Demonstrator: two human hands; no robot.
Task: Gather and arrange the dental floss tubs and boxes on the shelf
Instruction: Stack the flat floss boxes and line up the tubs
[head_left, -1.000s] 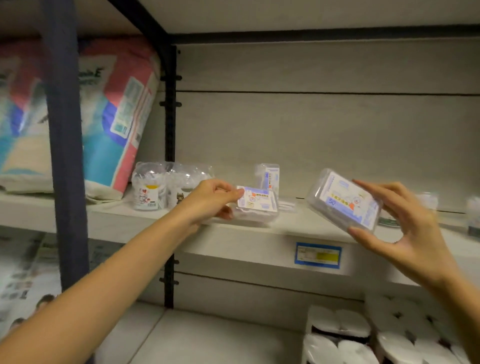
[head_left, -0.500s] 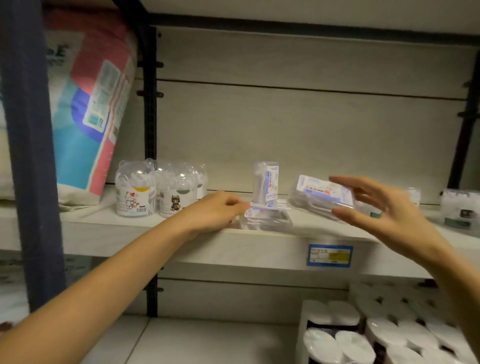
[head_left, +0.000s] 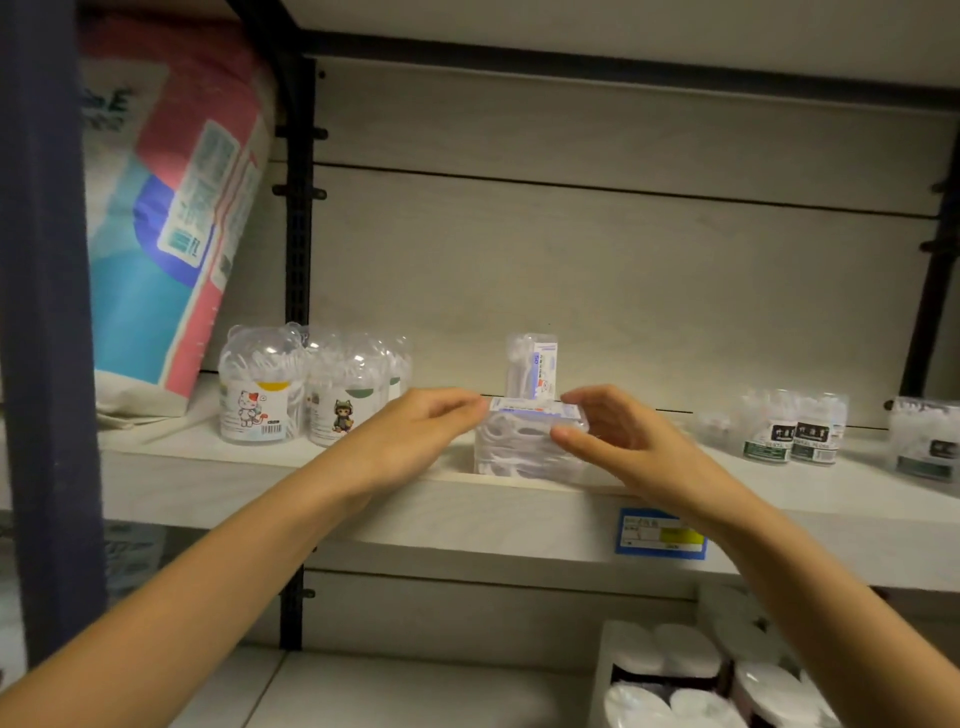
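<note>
A stack of two clear flat floss boxes (head_left: 519, 452) sits at the middle of the white shelf (head_left: 467, 514), near its front edge. The top box (head_left: 530, 411) shows a white and blue label. My left hand (head_left: 415, 431) touches the stack's left end with curled fingers. My right hand (head_left: 623, 436) pinches the right end of the top box between thumb and fingers. Just behind the stack, another floss box (head_left: 532, 366) stands upright. Clear floss tubs with cartoon labels (head_left: 257, 395) (head_left: 345, 402) are grouped at the left of the shelf.
Small dark-labelled floss tubs (head_left: 795, 431) and a clear packet (head_left: 924, 441) stand at the right. A big pink and blue pack (head_left: 166, 218) leans at far left behind a dark post (head_left: 41, 312). A blue price tag (head_left: 660, 535) hangs on the shelf edge. White rolls (head_left: 685, 675) fill the lower shelf.
My right hand carried its floss box leftward and set it down on the box under my left hand. The view also moved closer and to the right.
</note>
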